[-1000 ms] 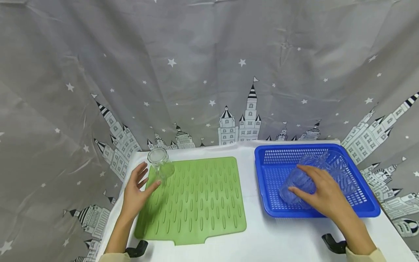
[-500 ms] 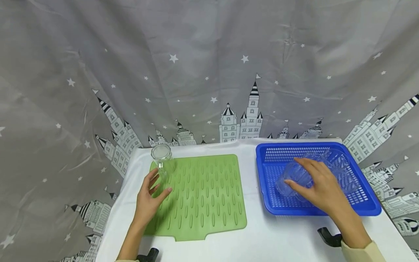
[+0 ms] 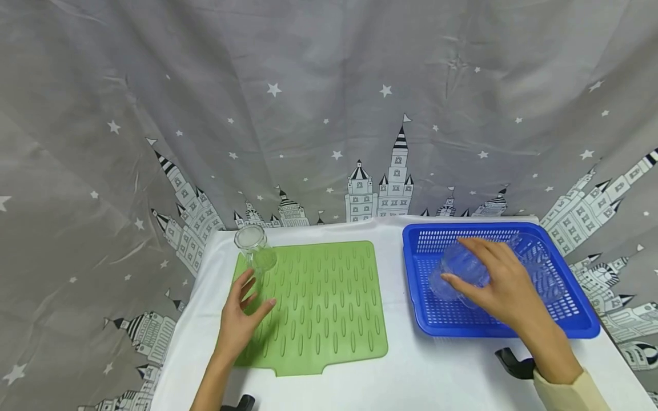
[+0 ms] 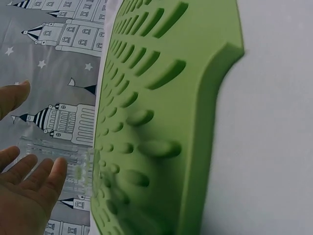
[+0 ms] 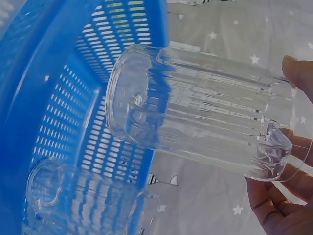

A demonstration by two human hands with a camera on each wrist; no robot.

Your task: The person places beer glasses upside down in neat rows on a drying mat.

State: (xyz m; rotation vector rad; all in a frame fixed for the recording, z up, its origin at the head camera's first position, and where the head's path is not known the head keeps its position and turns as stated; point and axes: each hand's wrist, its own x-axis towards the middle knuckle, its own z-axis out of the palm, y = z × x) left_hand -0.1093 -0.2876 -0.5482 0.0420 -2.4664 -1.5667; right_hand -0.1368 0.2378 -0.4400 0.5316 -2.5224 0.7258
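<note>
A clear glass mug (image 3: 252,242) stands at the far left corner of the green ridged mat (image 3: 329,302), apparently upside down. My left hand (image 3: 239,322) hovers over the mat just in front of it, fingers spread and holding nothing; in the left wrist view the mug (image 4: 73,169) shows behind the fingertips. Over the blue basket my right hand (image 3: 501,285) holds a clear drinking glass (image 3: 457,271) between thumb and fingers. The right wrist view shows this ribbed glass (image 5: 205,107) tilted, gripped near one end. Another glass (image 5: 83,196) lies in the basket.
The blue plastic basket (image 3: 418,319) has perforated walls and stands on the right of the white-covered table (image 3: 396,371). More clear glassware (image 3: 547,274) lies in its right part. A grey patterned curtain (image 3: 308,114) hangs behind.
My left hand has moved right and nearer, away from the mug's side to in front of it. My right hand and its glass have shifted slightly left and away within the basket.
</note>
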